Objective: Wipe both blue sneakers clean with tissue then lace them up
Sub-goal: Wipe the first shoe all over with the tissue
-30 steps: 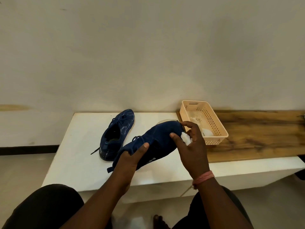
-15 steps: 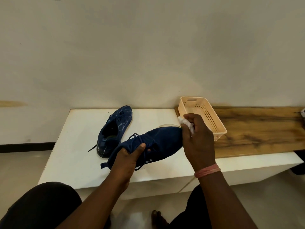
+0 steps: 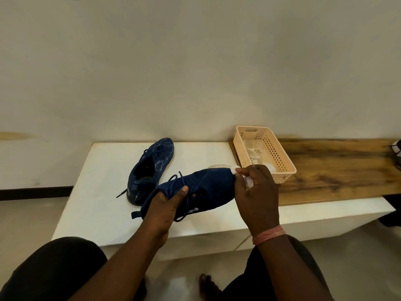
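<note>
My left hand [image 3: 165, 205] grips one blue sneaker [image 3: 210, 187] at its heel and lace area, holding it tilted above the white bench [image 3: 99, 192], toe pointing right. My right hand [image 3: 257, 192] is closed on a crumpled white tissue [image 3: 234, 170] and presses it against the sneaker's toe. The second blue sneaker [image 3: 152, 168] lies on the bench behind and to the left, its opening facing up and a dark lace trailing off its heel end.
A peach perforated plastic basket [image 3: 280, 155] with white tissues inside stands just right of the held sneaker, on a wooden board [image 3: 338, 170]. A wall runs behind the bench. My knees and a bare foot [image 3: 206, 285] are below, over a tiled floor.
My right hand with the tissue moved from the sneaker's side up to its toe tip. The held sneaker has levelled out and my left thumb shifted onto the laces.
</note>
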